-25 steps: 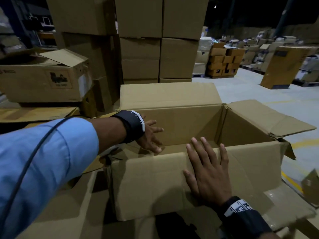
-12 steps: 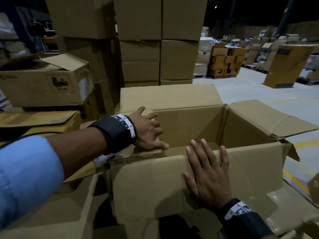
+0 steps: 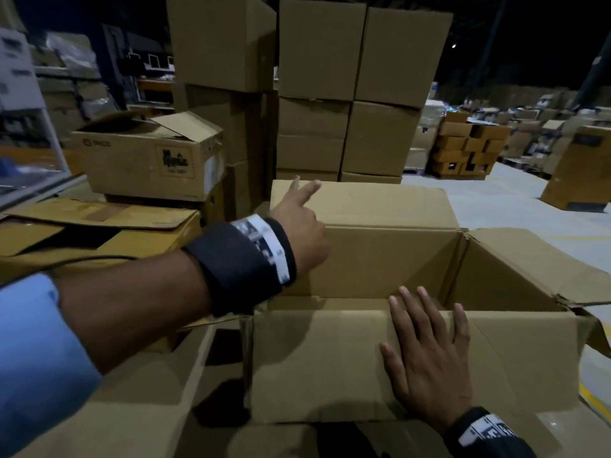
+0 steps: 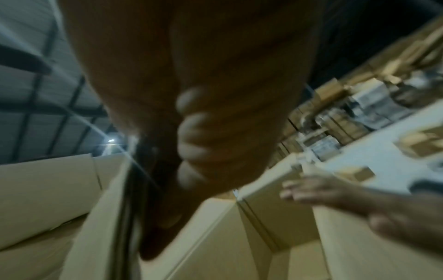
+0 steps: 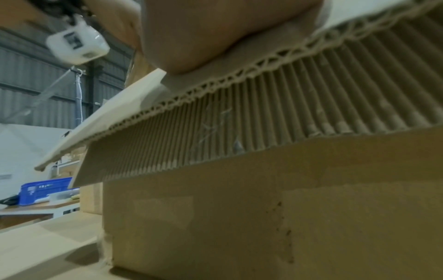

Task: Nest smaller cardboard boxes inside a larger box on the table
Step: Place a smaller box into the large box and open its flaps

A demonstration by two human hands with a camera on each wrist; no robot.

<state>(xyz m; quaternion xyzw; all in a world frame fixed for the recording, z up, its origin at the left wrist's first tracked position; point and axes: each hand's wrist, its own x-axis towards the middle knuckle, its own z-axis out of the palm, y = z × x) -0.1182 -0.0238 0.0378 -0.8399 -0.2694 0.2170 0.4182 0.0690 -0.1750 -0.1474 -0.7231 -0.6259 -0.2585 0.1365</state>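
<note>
A large open cardboard box (image 3: 380,259) stands in front of me with its flaps folded out. My right hand (image 3: 429,358) lies flat with spread fingers on the near flap (image 3: 314,365) and presses it down; the right wrist view shows that flap's corrugated edge (image 5: 263,106) under the hand. My left hand (image 3: 297,223) is raised over the box's far left corner and holds nothing. In the left wrist view its fingertips (image 4: 191,125) are curled against the palm, above the box interior (image 4: 239,246). A smaller printed box (image 3: 142,163) sits to the left.
A flattened, partly open box (image 3: 99,226) lies left of the large box. Tall stacks of closed cartons (image 3: 314,94) rise right behind it. Grey warehouse floor (image 3: 496,200) with more cartons (image 3: 463,147) stretches to the right. A blue crate (image 5: 43,191) rests on a bench.
My left hand has lifted off the box's left wall and moved up and away toward the far left corner. The right hand has stayed on the near flap.
</note>
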